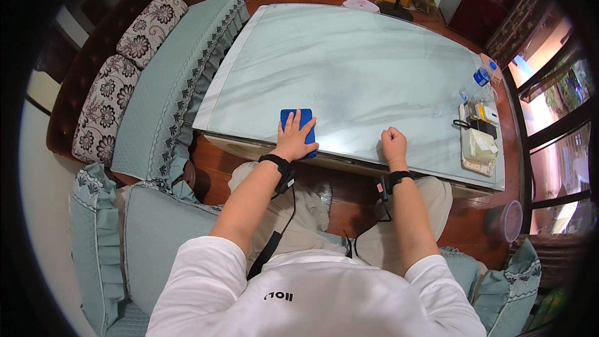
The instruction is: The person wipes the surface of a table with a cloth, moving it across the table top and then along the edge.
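One blue cloth (pixel 311 135) lies flat at the near edge of the table (pixel 349 50), left of the table's middle. Its long axis runs roughly away from the person, across the line of that edge, with the near end at the edge itself. The left hand (pixel 294 142) is directly on top: palm down, fingers extended and spread, fingertips toward the cloth's far end, thumb toward its right side. The fingers press or rest on the cloth and are not closed around it. The right hand (pixel 394 145) is curled into a fist at the same edge, well apart to the right; whether it encloses anything cannot be determined. The left hand is therefore nearer.
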A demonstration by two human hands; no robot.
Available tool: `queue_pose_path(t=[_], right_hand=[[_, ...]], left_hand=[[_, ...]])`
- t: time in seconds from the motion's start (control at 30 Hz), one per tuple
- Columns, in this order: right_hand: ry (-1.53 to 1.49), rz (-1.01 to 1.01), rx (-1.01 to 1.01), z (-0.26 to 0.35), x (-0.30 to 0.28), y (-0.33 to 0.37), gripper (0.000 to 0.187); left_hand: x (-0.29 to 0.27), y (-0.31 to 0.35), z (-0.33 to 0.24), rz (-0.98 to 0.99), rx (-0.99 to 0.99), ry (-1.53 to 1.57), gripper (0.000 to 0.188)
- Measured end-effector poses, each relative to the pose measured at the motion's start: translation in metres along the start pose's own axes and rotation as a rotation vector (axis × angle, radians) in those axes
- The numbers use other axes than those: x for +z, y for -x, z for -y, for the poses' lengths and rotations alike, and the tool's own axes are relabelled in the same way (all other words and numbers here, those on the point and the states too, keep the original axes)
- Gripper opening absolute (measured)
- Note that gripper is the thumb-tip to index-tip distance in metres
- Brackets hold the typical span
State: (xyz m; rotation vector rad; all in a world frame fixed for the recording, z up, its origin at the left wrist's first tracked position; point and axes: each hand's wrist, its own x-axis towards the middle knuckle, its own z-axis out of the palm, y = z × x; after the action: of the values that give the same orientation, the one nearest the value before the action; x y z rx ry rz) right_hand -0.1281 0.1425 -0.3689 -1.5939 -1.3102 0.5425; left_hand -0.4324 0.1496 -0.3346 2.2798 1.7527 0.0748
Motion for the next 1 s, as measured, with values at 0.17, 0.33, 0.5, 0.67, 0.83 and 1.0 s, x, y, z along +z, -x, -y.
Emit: queue_pose_path(t=[0.17,0.33,0.5,0.67,0.83,1.0], right_hand=[[0.012,0.012,0.03,0.005,0.0,-0.001,0.032],[0.076,0.018,0.035,0.01,-0.001,0.0,0.032],[0.195,0.047,0.0,0.016,-0.001,0.0,0.031],[0.218,0.047,-0.008,0.019,-0.003,0.003,0.03],[0.198,0.058,-0.017,0.018,-0.002,0.004,0.03],[0.213,0.065,-0.049,0.02,0.002,0.007,0.029]], left_hand=[[-0.005,-0.013,0.0,0.028,-0.017,0.013,0.079],[-0.014,-0.048,-0.003,0.031,-0.046,0.006,0.078],[-0.019,-0.09,-0.002,0.029,-0.047,0.008,0.077],[-0.024,-0.13,-0.003,0.028,-0.093,-0.009,0.076],[-0.029,-0.173,-0.001,0.023,-0.12,0.002,0.076],[-0.037,-0.212,0.005,0.021,-0.169,0.006,0.076]])
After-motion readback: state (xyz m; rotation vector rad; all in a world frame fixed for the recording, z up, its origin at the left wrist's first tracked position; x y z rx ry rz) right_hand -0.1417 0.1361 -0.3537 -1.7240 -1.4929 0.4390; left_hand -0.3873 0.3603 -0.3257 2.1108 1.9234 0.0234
